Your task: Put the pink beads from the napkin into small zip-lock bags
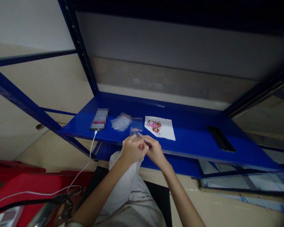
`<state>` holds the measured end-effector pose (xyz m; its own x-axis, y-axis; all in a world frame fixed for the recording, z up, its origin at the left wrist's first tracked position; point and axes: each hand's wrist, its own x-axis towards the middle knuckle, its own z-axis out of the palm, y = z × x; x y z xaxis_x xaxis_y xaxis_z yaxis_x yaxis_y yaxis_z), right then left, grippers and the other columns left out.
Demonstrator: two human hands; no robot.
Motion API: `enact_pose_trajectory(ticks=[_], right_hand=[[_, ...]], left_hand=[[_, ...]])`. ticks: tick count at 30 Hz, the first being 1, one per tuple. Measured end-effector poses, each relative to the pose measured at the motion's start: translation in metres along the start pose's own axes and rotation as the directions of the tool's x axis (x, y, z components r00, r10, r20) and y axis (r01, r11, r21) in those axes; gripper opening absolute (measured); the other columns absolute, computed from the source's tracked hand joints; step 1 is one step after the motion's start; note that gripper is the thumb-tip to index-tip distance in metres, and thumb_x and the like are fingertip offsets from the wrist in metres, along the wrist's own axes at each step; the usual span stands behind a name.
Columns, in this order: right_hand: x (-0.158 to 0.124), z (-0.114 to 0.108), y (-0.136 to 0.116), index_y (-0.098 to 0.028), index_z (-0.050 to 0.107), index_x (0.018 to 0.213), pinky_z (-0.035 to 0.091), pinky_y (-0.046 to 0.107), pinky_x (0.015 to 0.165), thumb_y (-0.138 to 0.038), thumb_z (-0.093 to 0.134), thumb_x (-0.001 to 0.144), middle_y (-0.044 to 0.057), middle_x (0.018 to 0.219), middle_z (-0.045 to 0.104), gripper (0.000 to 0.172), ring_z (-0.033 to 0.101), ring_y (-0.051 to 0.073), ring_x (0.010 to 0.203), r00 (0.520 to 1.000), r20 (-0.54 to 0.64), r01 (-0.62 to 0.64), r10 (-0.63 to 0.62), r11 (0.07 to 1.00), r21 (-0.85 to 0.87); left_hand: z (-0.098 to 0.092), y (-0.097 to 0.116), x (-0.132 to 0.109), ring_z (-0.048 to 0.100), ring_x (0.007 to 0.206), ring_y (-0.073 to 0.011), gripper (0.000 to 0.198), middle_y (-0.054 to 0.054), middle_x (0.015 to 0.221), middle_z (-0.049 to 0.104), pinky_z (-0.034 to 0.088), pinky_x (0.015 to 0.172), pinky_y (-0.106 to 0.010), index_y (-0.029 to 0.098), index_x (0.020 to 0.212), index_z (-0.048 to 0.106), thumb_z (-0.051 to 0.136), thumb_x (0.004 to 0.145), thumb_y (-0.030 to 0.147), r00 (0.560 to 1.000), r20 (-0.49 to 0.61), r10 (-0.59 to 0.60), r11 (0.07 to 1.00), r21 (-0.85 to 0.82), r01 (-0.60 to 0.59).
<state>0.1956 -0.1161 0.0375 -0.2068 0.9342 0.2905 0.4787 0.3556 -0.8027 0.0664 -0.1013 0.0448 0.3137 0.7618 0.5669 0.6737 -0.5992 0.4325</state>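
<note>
Above the glossy blue steel shelf (194, 135), the left hand (132, 149) and right hand (155, 152) meet with curled fingers, and I cannot tell whether they grip anything. Just beyond them lies a small clear plastic zip bag (135, 130), beside a creased white paper (162, 130) heaped with round pink and brown beads (154, 126).

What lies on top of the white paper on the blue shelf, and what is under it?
Pink round pieces and brown pieces lie in a small heap on the white paper. The paper covers the blue metal shelf, and the heap hides the paper under it.
</note>
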Motion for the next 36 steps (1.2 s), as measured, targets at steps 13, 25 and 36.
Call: enact_pose_trajectory(ticks=[13,25,36], right_hand=[[-0.005,-0.024,0.021,-0.023,0.068,0.095,0.052,0.026,0.065,-0.030,0.062,0.074,0.005,0.094,0.067,0.023,0.063,0.017,0.083,0.993,-0.067,-0.096,0.102,0.992,0.080],[-0.005,-0.053,0.065,-0.023,0.071,0.075,0.042,0.022,0.049,-0.042,0.057,0.075,0.002,0.089,0.067,0.023,0.062,0.014,0.063,0.836,-0.517,-0.422,0.184,0.818,-0.390],[0.006,-0.054,0.064,-0.021,0.070,0.070,0.041,0.023,0.048,-0.038,0.062,0.071,0.003,0.083,0.066,0.019,0.056,0.013,0.057,0.853,-0.495,-0.353,0.166,0.882,-0.312]], left_hand=[[0.014,-0.033,0.013,0.054,0.103,-0.0200,0.035,-0.005,0.107,0.063,0.026,0.096,-0.037,0.021,0.109,0.054,0.058,0.076,0.031,0.934,0.245,0.260,0.964,-0.126,-0.235],[0.048,-0.032,0.028,0.058,0.085,-0.0155,0.028,-0.003,0.088,0.066,0.028,0.090,-0.034,0.021,0.105,0.058,0.051,0.083,0.037,0.989,0.054,0.137,0.988,-0.082,-0.132],[0.067,-0.037,0.022,0.058,0.084,-0.0152,0.038,-0.001,0.085,0.065,0.029,0.089,-0.033,0.020,0.113,0.050,0.059,0.079,0.034,1.000,0.014,0.013,0.980,-0.197,-0.010]])
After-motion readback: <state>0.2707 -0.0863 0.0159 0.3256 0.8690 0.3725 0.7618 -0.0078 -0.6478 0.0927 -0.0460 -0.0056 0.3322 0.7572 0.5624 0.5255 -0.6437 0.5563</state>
